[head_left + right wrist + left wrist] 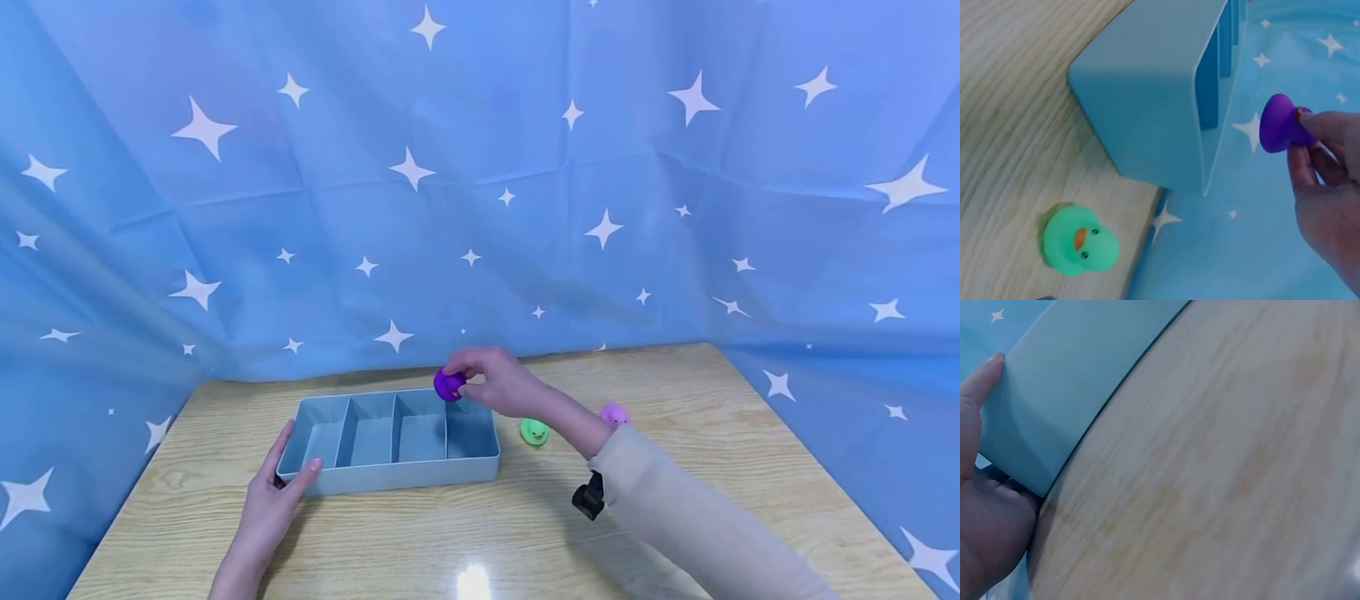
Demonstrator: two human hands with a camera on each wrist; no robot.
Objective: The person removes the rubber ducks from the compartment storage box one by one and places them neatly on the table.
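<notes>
Wooden table [675, 500]: blue tray [390, 479], green duck [534, 431], pink duck [614, 413].

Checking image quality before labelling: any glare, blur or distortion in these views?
Head view: a bright glare spot on the table near the bottom edge, and wide-angle bending of the backdrop. Left wrist view: the table grain is soft and the tray wall curves. Right wrist view: sharp, the purple toy and green duck crisp.
</notes>
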